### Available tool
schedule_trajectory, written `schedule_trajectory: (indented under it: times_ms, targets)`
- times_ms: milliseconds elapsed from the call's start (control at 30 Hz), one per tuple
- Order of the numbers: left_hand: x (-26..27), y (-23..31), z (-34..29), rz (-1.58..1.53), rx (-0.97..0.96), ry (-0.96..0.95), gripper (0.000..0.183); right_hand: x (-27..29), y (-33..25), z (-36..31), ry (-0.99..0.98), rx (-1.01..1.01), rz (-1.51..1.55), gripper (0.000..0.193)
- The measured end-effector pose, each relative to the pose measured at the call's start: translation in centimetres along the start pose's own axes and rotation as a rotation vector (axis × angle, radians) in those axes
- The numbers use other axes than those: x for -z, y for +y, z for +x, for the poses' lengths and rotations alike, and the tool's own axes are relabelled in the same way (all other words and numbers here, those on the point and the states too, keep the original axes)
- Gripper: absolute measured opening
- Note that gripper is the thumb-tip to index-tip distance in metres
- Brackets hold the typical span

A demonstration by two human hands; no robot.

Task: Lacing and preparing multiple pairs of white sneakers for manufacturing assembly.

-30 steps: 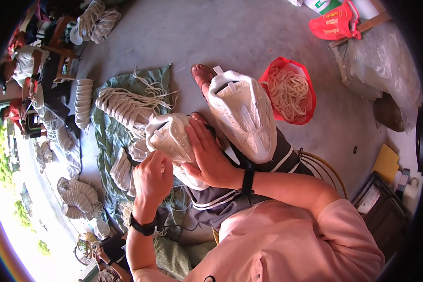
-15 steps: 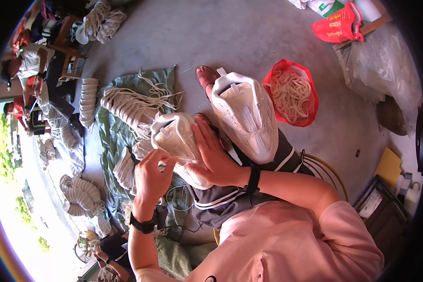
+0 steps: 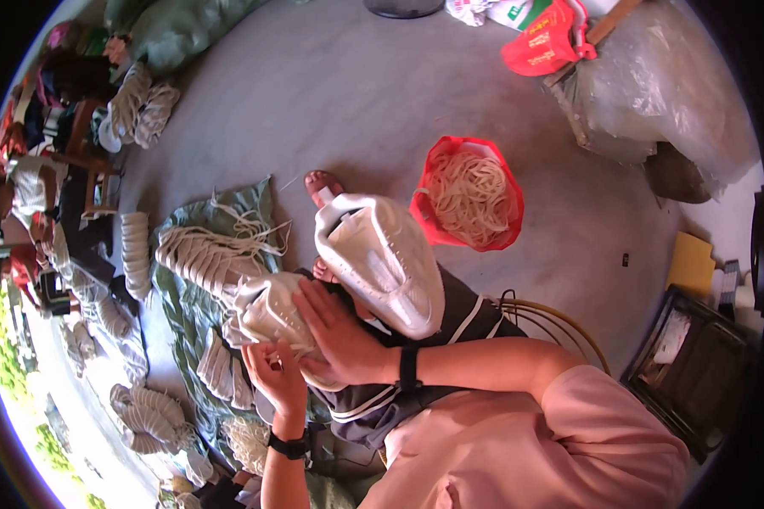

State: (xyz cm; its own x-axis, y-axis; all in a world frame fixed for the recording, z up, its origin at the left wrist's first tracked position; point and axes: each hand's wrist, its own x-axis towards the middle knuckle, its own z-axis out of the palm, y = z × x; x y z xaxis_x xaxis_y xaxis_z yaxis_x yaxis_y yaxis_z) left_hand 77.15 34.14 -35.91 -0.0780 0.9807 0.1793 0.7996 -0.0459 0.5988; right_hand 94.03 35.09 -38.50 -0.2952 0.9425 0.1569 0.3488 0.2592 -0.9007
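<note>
A white shoe upper (image 3: 263,307) rests over my left thigh. My right hand (image 3: 345,341) lies on it with the fingers stretched flat across its side. By the near edge of the same upper is my left hand (image 3: 278,379), its fingers curled in toward the thumb; whatever they pinch is too small to make out. A second white shoe upper (image 3: 386,270) sits on my right knee, touched by neither hand.
A red bag (image 3: 426,222) full of pale laces (image 3: 474,197) stands on the floor ahead. On the left, a green sheet (image 3: 178,299) bears stacked shoe uppers (image 3: 197,254). Clear plastic wrapping (image 3: 654,89) and a dark crate (image 3: 683,369) are at the right. Other people sit far left.
My view has shifted, so the scene sits further left and lower. My left hand's fingers have curled in more, close against the upper's edge. My right hand stays flat on the upper.
</note>
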Motion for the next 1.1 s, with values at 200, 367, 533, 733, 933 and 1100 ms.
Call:
schedule_trajectory:
  times_ms: [200, 367, 533, 733, 933, 1100]
  targets:
    - [-6.9, 4.6, 0.4, -0.133, 0.168, 0.167, 0.023, 5.6, 3.1, 0.1, 0.029, -0.027, 0.062, 0.103]
    - [-11.9, 7.3, 2.2, -0.138, 0.196, 0.201, 0.017, 10.5, 6.6, 0.9, 0.022, -0.042, 0.087, 0.100]
    - [-15.4, 10.4, 4.8, -0.114, 0.154, 0.196, 0.017, 14.5, 9.1, 2.1, 0.011, -0.092, 0.139, 0.100]
    - [-17.7, 11.5, 7.5, -0.176, 0.132, 0.166, 0.018, 17.1, 10.4, 3.6, 0.042, -0.145, 0.162, 0.099]
    - [-16.2, 12.1, 8.1, -0.179, 0.131, 0.154, 0.020, 16.5, 9.1, 3.4, 0.124, -0.116, 0.140, 0.099]
    - [-14.6, 12.3, 5.1, -0.213, 0.130, 0.166, 0.020, 15.6, 7.3, 0.7, 0.143, -0.104, 0.160, 0.100]
